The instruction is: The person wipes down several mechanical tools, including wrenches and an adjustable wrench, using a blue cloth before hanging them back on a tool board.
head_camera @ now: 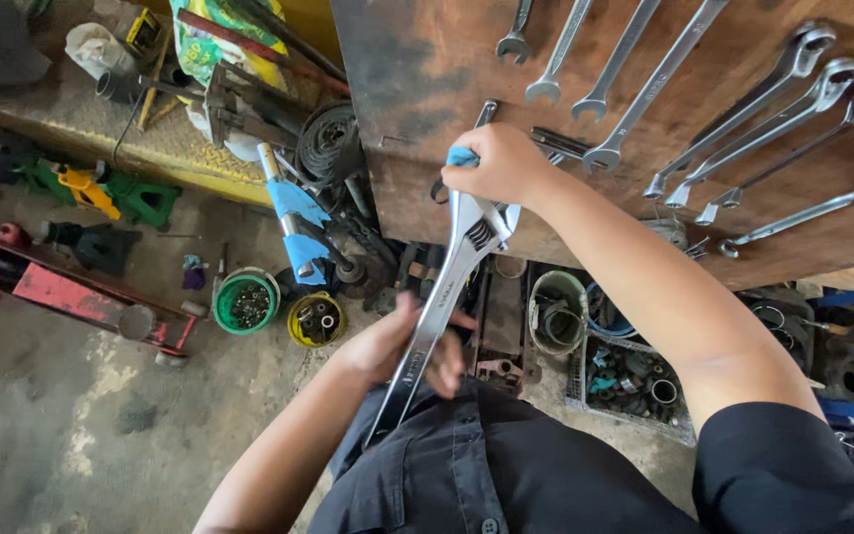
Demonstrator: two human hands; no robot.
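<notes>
Head view, looking straight down past a black shirt [506, 475]; the big chrome adjustable wrench [437, 307] runs slantwise between both hands, head up by the board, handle down toward the body. The right hand [496, 163] sits at the wrench's head, fingers curled tight into a fist around a small blue cloth [463, 156], pressing it against the metal near the jaw end; the left hand [402, 346] cradles the shaft lower down, fingers wrapped loosely behind it, thumb over the front. By the look of it, this is a wipe-down of the wrench head in progress, cloth on steel, the lower hand steadying. My read: carrying on calls for a firm hold below while the cloth works along the shaft, and care not to knock the tools hanging just behind.

Around it: a rusty brown wooden board [417, 59] carries a row of hanging silver combination spanners [743, 109]; below, on the stained concrete floor [71, 425], a green round tub of small metal parts [246, 302] stands just beside a yellow round tub of sockets [315, 318]; a wire basket of rings and fittings [630, 381] lies to the right; a blue-wrapped metal bar [294, 218] leans in the clutter.
</notes>
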